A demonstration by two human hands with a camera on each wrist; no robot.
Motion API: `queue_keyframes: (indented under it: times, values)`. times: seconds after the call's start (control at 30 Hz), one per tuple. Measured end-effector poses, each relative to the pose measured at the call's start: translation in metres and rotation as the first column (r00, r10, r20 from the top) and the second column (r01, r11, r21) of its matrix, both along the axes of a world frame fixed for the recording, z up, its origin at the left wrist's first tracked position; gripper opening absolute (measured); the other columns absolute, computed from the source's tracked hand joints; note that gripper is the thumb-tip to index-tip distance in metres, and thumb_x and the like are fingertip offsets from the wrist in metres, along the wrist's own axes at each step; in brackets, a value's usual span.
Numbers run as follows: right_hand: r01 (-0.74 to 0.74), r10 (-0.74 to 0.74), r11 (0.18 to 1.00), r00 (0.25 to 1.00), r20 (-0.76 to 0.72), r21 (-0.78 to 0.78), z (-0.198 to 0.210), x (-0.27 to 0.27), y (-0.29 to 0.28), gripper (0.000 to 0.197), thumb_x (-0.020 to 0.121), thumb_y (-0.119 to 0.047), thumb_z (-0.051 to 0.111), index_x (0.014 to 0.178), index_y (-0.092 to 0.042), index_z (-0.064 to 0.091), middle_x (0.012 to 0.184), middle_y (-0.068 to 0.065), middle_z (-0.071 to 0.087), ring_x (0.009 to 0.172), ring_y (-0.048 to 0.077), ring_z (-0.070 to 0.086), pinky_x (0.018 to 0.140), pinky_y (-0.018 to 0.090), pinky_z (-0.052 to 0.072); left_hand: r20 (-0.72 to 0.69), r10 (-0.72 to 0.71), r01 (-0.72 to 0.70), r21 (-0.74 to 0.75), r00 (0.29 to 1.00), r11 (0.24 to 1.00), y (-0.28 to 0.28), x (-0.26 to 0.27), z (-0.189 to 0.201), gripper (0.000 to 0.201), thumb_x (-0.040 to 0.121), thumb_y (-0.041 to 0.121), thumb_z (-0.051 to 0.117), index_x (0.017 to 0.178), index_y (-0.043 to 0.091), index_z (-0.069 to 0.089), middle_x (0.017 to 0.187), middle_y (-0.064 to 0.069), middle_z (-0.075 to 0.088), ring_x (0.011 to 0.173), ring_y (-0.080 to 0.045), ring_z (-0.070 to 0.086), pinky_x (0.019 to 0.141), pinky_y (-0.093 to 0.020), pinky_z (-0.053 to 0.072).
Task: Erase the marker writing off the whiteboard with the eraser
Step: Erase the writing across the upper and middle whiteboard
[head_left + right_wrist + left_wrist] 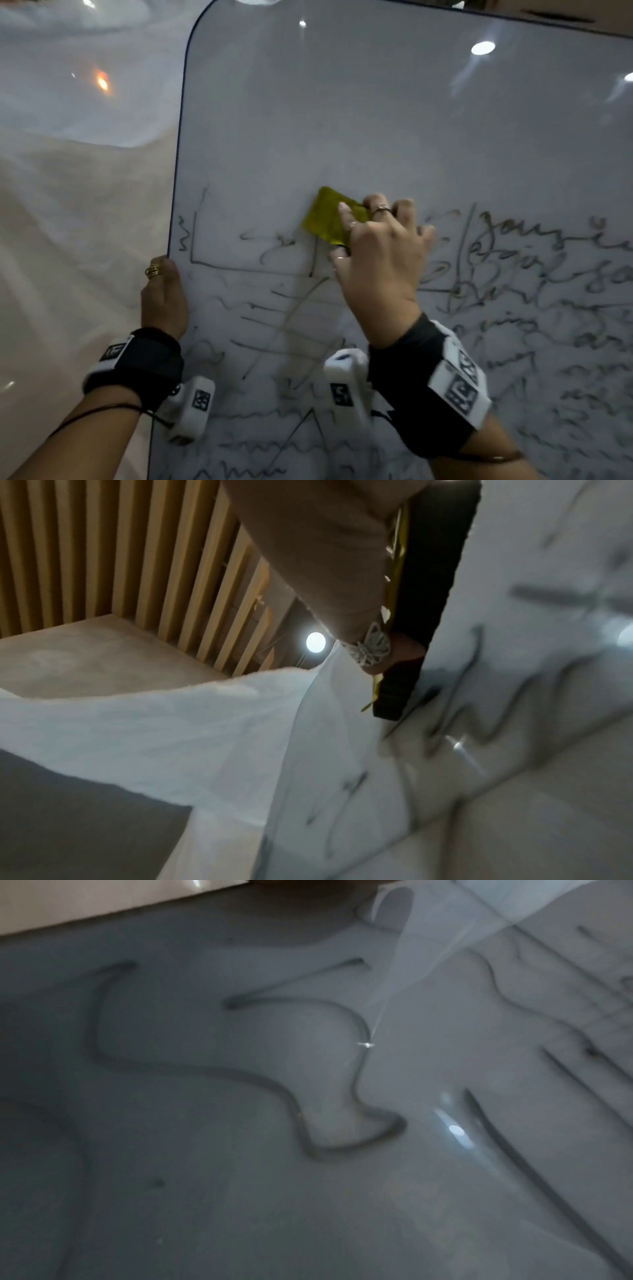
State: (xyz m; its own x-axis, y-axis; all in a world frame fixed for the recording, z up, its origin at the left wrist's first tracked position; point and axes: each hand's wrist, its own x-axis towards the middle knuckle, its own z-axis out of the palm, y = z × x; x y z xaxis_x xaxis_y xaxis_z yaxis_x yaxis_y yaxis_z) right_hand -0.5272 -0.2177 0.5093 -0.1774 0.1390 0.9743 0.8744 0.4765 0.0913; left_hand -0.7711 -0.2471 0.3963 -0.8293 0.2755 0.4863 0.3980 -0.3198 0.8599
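Note:
A large whiteboard [376, 120] fills the head view, its upper part wiped and its lower half covered in dark marker scribbles [534, 274]. My right hand [373, 246] grips a yellow-backed eraser [325, 216] and presses it flat on the board at the top edge of the writing. In the right wrist view the eraser's dark pad [428, 588] lies against the board under my thumb [315, 561]. My left hand [164, 294] holds the board's left edge, fingers hidden behind it. The left wrist view shows only marker strokes [192, 1066] on the board [308, 1218].
Pale cloth [68, 205] lies to the left of the board. A wooden slatted wall [120, 547] and a ceiling lamp [316, 641] show in the right wrist view, beyond white bedding [154, 737].

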Motion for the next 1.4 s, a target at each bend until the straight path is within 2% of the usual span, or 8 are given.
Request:
queue_keyframes:
  times: [0.13,0.23,0.37,0.53,0.67,0.97,1.2,1.4]
  values:
    - [0.063,-0.072,0.989,0.996,-0.058,-0.132,-0.002,0.051,0.001,0.051,0.059,-0.033,0.082,0.107,-0.024,0.071,0.111,0.005,0.063,0.104,0.028,0.034,0.077,0.043,0.031,-0.023,0.014,-0.014,0.000,1.000,1.000,0.001,-0.001,0.001,0.044,0.105,0.028,0.024,0.125,-0.002,0.049,0.127,-0.030,0.051,0.117,-0.037,0.048,0.096,-0.034,0.034]
    - [0.103,-0.104,0.993,0.994,-0.022,-0.066,0.003,0.033,-0.003,0.050,0.053,-0.028,0.083,0.101,-0.020,0.073,0.106,0.007,0.065,0.101,0.029,0.036,0.073,0.041,0.022,-0.007,0.018,-0.018,-0.011,1.000,1.000,0.003,-0.002,0.001,0.041,0.105,0.031,0.026,0.120,0.002,0.050,0.119,-0.029,0.054,0.110,-0.039,0.051,0.092,-0.037,0.036]
    - [0.007,-0.008,1.000,0.996,0.086,0.011,-0.005,-0.027,-0.007,0.055,0.049,-0.032,0.085,0.102,-0.023,0.073,0.105,0.003,0.066,0.099,0.028,0.037,0.077,0.044,0.042,-0.048,0.033,-0.034,-0.015,0.998,0.999,0.003,-0.004,-0.002,0.034,0.105,0.029,0.029,0.114,0.003,0.048,0.098,-0.018,0.052,0.099,-0.037,0.052,0.079,-0.031,0.032]
    - [-0.039,0.038,0.999,0.993,0.114,0.006,-0.021,0.000,0.002,0.065,0.052,-0.034,0.085,0.114,-0.026,0.069,0.115,0.006,0.064,0.104,0.028,0.037,0.081,0.041,0.035,-0.086,0.031,-0.032,-0.006,0.996,0.999,0.000,-0.002,-0.001,0.034,0.104,0.027,0.031,0.120,0.001,0.048,0.110,-0.023,0.056,0.092,-0.025,0.048,0.079,-0.026,0.031]
    - [0.049,-0.048,0.998,0.999,0.010,-0.037,-0.028,0.059,0.011,0.060,0.057,-0.031,0.085,0.114,-0.026,0.069,0.117,0.007,0.063,0.104,0.029,0.034,0.075,0.039,0.022,-0.086,0.022,-0.022,-0.004,0.996,1.000,0.002,-0.003,0.000,0.033,0.104,0.027,0.034,0.121,0.002,0.048,0.111,-0.023,0.058,0.101,-0.034,0.054,0.079,-0.027,0.033]
    - [-0.079,0.080,0.997,0.994,0.073,-0.017,-0.039,-0.028,0.005,0.067,0.046,-0.034,0.088,0.111,-0.027,0.071,0.114,0.007,0.066,0.105,0.028,0.036,0.077,0.042,0.026,-0.074,0.017,-0.020,-0.033,0.997,0.999,0.001,-0.003,0.000,0.035,0.102,0.027,0.039,0.126,0.002,0.047,0.117,-0.025,0.059,0.105,-0.037,0.056,0.080,-0.026,0.035]
    - [0.025,-0.042,0.993,0.988,-0.152,-0.111,-0.043,0.083,0.027,0.050,0.064,-0.039,0.062,0.113,-0.030,0.069,0.121,0.003,0.061,0.107,0.027,0.034,0.079,0.043,0.034,-0.081,0.028,-0.031,-0.044,0.996,0.999,0.002,-0.004,0.000,0.032,0.102,0.025,0.039,0.125,0.003,0.045,0.114,-0.028,0.059,0.101,-0.040,0.055,0.077,-0.029,0.033]
    - [-0.009,0.003,0.998,0.996,-0.090,-0.068,-0.038,0.010,0.023,0.056,0.057,-0.036,0.076,0.112,-0.029,0.069,0.119,0.005,0.063,0.106,0.028,0.036,0.080,0.043,0.030,-0.079,0.000,-0.006,-0.082,0.997,0.997,0.001,-0.001,0.004,0.035,0.102,0.026,0.038,0.127,0.001,0.042,0.118,-0.031,0.056,0.104,-0.043,0.053,0.077,-0.029,0.031]
